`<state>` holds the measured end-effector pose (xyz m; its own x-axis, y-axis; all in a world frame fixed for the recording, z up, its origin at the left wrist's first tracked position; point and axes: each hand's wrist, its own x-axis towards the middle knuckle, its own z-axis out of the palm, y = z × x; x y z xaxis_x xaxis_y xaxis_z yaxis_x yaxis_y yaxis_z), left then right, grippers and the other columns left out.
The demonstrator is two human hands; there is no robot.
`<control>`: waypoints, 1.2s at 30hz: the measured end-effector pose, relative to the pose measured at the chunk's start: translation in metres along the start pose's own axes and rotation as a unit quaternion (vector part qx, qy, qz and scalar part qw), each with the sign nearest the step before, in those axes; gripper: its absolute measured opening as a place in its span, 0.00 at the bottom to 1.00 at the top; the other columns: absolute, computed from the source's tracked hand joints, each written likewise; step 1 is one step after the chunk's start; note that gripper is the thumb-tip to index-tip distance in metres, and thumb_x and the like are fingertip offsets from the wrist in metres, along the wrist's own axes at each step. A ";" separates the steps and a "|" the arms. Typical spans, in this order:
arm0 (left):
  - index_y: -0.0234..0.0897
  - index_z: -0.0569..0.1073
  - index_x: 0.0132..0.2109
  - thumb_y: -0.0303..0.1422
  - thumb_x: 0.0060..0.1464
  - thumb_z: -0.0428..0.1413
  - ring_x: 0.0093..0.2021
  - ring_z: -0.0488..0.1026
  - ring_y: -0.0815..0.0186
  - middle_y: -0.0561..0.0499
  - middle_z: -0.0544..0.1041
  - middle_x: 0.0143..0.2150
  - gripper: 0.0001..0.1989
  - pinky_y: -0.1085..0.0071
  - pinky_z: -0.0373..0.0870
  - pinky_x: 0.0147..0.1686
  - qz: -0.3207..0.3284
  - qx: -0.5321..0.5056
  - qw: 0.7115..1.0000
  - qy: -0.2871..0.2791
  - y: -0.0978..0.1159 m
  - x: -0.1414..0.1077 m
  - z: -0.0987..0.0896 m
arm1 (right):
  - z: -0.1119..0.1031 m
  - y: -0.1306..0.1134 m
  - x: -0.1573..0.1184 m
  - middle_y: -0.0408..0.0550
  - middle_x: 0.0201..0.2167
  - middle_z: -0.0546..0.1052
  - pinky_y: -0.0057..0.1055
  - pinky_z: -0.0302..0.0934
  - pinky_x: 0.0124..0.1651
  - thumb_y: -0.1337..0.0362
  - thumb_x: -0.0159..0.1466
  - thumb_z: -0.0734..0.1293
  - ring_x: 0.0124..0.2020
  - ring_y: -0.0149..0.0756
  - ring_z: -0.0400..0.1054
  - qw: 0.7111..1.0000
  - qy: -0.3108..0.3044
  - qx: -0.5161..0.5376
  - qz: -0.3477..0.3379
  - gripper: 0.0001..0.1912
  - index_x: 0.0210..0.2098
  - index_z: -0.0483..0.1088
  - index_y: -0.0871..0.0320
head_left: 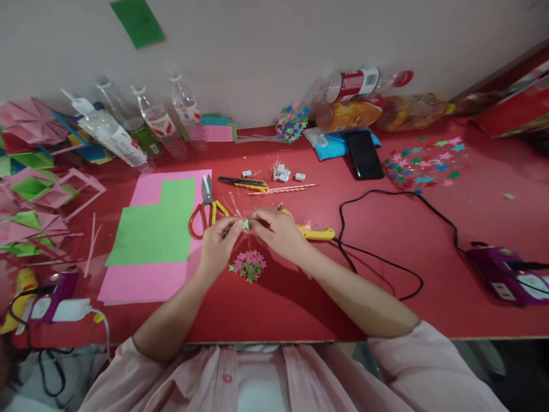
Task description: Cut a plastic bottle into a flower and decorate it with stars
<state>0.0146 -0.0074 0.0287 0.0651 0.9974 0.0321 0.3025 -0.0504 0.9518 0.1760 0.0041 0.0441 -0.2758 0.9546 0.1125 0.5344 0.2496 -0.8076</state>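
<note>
Left hand (pixel 219 243) and right hand (pixel 278 233) are pinching a green piece (pixel 246 224); star pile (pixel 249 265) is lying near, at their six o'clock

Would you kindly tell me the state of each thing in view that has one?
Left hand: fingertips pinched at the green piece
Right hand: fingertips pinched, opposite the left
Green piece: between both hands
Small stars: loosely heaped
Scissors: lying down, blades together
Phone: face up, screen dark
Yellow-handled tool: lying down, cord attached
Orange-labelled bottle: on its side
Green sheet: flat over pink paper
</note>
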 end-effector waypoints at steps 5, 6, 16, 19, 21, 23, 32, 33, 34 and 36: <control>0.38 0.75 0.45 0.36 0.55 0.53 0.23 0.61 0.73 0.58 0.65 0.22 0.13 0.75 0.60 0.26 0.050 0.085 0.995 0.029 0.003 -0.004 -0.008 | -0.005 -0.004 -0.001 0.43 0.27 0.72 0.28 0.53 0.35 0.63 0.64 0.59 0.29 0.30 0.63 0.999 0.001 -0.034 -0.017 0.10 0.28 0.66 0.57; 0.38 0.74 0.46 0.35 0.55 0.53 0.22 0.60 0.74 0.58 0.64 0.21 0.13 0.76 0.60 0.27 0.063 0.093 0.993 0.036 0.002 -0.003 -0.009 | -0.006 -0.005 -0.001 0.44 0.28 0.73 0.28 0.53 0.35 0.63 0.64 0.60 0.30 0.30 0.64 0.999 0.001 -0.043 -0.017 0.09 0.29 0.67 0.57; 0.40 0.75 0.44 0.32 0.54 0.53 0.22 0.60 0.73 0.59 0.62 0.20 0.11 0.75 0.60 0.27 0.084 0.106 0.990 0.048 -0.007 0.002 -0.011 | -0.020 -0.011 -0.004 0.48 0.35 0.77 0.30 0.60 0.36 0.63 0.63 0.62 0.33 0.33 0.69 0.998 0.036 -0.043 -0.014 0.07 0.37 0.71 0.57; 0.40 0.74 0.45 0.32 0.54 0.53 0.22 0.61 0.72 0.58 0.64 0.21 0.11 0.74 0.61 0.28 0.085 0.116 0.989 0.046 -0.009 0.002 -0.010 | -0.026 -0.013 -0.004 0.47 0.35 0.77 0.30 0.61 0.37 0.64 0.63 0.61 0.33 0.32 0.69 0.998 0.046 -0.035 -0.009 0.07 0.37 0.70 0.58; 0.40 0.74 0.46 0.33 0.54 0.53 0.23 0.62 0.72 0.58 0.65 0.21 0.12 0.74 0.62 0.29 0.087 0.129 0.987 0.046 -0.010 0.002 -0.011 | -0.030 -0.014 -0.003 0.47 0.35 0.77 0.29 0.61 0.37 0.64 0.63 0.61 0.33 0.31 0.70 0.998 0.048 -0.027 -0.008 0.07 0.37 0.70 0.58; 0.40 0.73 0.47 0.33 0.54 0.53 0.23 0.62 0.73 0.59 0.64 0.21 0.13 0.74 0.62 0.29 0.095 0.136 0.985 0.053 -0.009 0.001 -0.011 | -0.035 -0.013 -0.003 0.47 0.35 0.77 0.28 0.61 0.36 0.64 0.63 0.61 0.33 0.31 0.70 0.999 0.044 -0.027 -0.007 0.07 0.37 0.70 0.58; 0.38 0.76 0.38 0.34 0.53 0.54 0.24 0.61 0.73 0.56 0.66 0.23 0.08 0.76 0.60 0.26 0.090 0.122 0.985 0.087 -0.001 0.008 -0.024 | -0.047 -0.003 -0.003 0.50 0.38 0.76 0.33 0.57 0.40 0.61 0.62 0.63 0.38 0.38 0.68 0.984 -0.065 -0.164 -0.029 0.08 0.38 0.69 0.57; 0.38 0.76 0.37 0.34 0.53 0.54 0.25 0.62 0.73 0.55 0.68 0.24 0.08 0.76 0.60 0.27 0.092 0.128 0.984 0.084 -0.002 0.009 -0.026 | -0.046 -0.002 -0.003 0.50 0.38 0.76 0.33 0.57 0.39 0.60 0.63 0.63 0.38 0.39 0.68 0.982 -0.075 -0.173 -0.030 0.08 0.38 0.69 0.58; 0.38 0.76 0.36 0.34 0.53 0.54 0.25 0.62 0.73 0.55 0.69 0.25 0.07 0.76 0.60 0.27 0.097 0.133 0.983 0.083 -0.002 0.010 -0.027 | -0.045 -0.002 -0.003 0.50 0.37 0.76 0.33 0.57 0.39 0.60 0.63 0.63 0.38 0.39 0.68 0.980 -0.080 -0.180 -0.030 0.08 0.38 0.69 0.58; 0.38 0.76 0.35 0.33 0.53 0.54 0.25 0.61 0.73 0.55 0.69 0.25 0.07 0.75 0.59 0.27 0.119 0.144 0.979 0.088 -0.004 0.011 -0.030 | -0.043 -0.002 -0.004 0.50 0.37 0.76 0.33 0.57 0.39 0.61 0.62 0.64 0.38 0.38 0.68 0.979 -0.077 -0.184 -0.031 0.07 0.38 0.69 0.58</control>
<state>-0.0140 0.0057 0.0345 0.0098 0.9479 0.3184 0.5553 -0.2699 0.7866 0.2099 0.0069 0.0701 -0.4185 0.9072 0.0431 0.7566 0.3745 -0.5360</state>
